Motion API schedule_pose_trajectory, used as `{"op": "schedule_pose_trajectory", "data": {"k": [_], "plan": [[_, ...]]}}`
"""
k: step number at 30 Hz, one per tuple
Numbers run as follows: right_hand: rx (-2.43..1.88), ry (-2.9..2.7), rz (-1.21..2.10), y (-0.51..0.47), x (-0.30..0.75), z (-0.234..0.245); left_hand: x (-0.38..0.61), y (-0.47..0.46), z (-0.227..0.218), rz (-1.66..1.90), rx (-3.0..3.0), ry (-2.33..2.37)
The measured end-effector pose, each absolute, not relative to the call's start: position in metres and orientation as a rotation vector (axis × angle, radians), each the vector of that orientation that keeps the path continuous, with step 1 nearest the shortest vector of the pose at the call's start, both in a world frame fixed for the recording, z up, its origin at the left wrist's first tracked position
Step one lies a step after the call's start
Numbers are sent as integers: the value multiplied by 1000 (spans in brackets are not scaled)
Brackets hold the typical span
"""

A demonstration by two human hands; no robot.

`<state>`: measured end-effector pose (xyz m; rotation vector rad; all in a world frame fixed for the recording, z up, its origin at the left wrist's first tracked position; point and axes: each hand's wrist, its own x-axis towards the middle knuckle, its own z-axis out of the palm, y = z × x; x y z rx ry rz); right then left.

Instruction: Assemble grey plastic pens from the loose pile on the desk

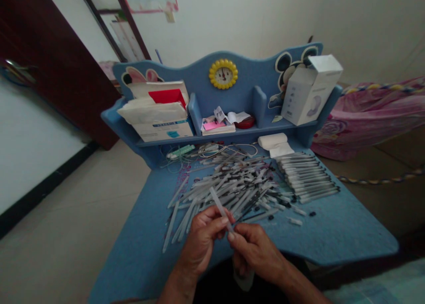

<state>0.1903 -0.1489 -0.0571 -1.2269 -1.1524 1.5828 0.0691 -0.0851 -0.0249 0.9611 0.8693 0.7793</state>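
Blue tabletop [332,237]: loose heap of clear plastic pen tubes [232,184] at centre, aligned row of grey pens [307,175] to the right, apparently kept sorted. Near edge: left hand [202,237] fingers wrap one clear tube [217,202], steadying it. Right hand [255,248] fingers pinch its near end.

Desk with pen parts before a shelf
A pile of pen tubes [232,184] lies in the middle of the desk [332,237], with a row of pens [307,178] to its right. Before the pile, the left hand [202,237] and right hand [255,251] hold one tube [217,204]. On the shelf [232,138] behind, books [159,113] stand left and a box [310,89] right.
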Motion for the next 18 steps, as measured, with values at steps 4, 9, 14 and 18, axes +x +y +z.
{"op": "schedule_pose_trajectory", "data": {"k": [4,9,14,18], "plan": [[-1252,-1199,1548,-139,179,-53,71,-74,-14,970,702,843],[-1264,-1271,1425,-127,165,-38,76,-60,-2,1113,414,697],[-1308,-1235,1390,-121,160,-25,88,-55,2,1228,403,723],[-1366,-1386,1321,-143,155,-34,70,-31,16,1465,443,801]]}}
